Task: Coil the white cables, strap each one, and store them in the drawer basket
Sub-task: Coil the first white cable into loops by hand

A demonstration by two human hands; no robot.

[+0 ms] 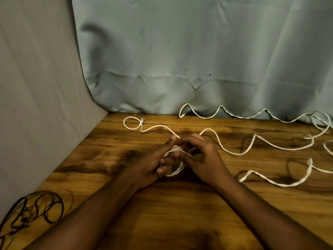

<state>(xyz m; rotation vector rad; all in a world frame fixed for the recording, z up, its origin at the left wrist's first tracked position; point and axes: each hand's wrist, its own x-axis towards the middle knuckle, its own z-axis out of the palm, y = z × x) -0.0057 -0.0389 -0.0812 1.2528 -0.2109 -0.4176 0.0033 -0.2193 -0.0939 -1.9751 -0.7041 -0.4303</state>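
Observation:
A small coil of white cable (pixel 175 160) sits between my hands above the middle of the wooden table (pixel 162 204). My left hand (pixel 153 163) holds the coil, its fingers curled through the loops. My right hand (pixel 203 159) pinches a strand at the coil's right side. Loose cable runs from the coil in waves to the right (pixel 252 141) and to a small loop with a plug at the far left (pixel 131 123). A second white cable (pixel 216 112) zigzags along the table's back edge. Another white length (pixel 281 184) lies at the right.
A tangle of thin dark cable (pixel 39 208) lies at the table's front left corner. Pale blue cloth (pixel 198 60) hangs behind the table and grey cloth (pixel 36 105) covers the left side. No drawer basket or strap is in view.

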